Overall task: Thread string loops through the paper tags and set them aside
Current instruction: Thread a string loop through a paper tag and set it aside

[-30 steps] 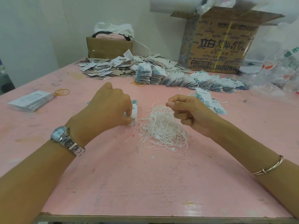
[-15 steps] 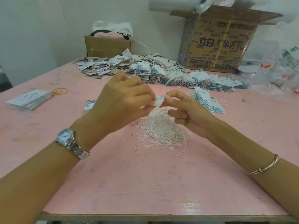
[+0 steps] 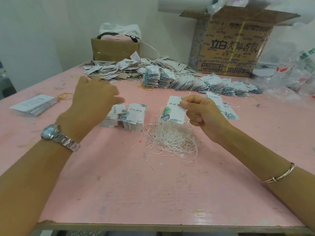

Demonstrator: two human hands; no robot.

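Pink tabletop (image 3: 136, 193) carries the whole job: a tangle of white string loops (image 3: 170, 138) lies at the centre, 2 short stacks of leaf-printed tags (image 3: 129, 120) stand just left of it, and a long fanned row of tags (image 3: 196, 84) with strings showing runs across the far side. The right hand (image 3: 202, 114) pinches 1 paper tag (image 3: 173, 113) by its upper edge between thumb and forefinger, the other fingers curled under, and holds it in the air directly above the string tangle. A fine strand seems to run through that fist, but whether it passes through the tag's hole is too small to tell. The left hand (image 3: 93, 99) hangs above the 2 stacks, blurred, fingers loosely spread and gripping nothing. By my reading this is the hand-off end of a cycle: 1 tag is in hand, either just strung or about to be. If strung, the next move calls for laying it with the few tags (image 3: 228, 111) just right of the right hand, while the left lowers to peel a single tag off a stack without dragging its neighbours.
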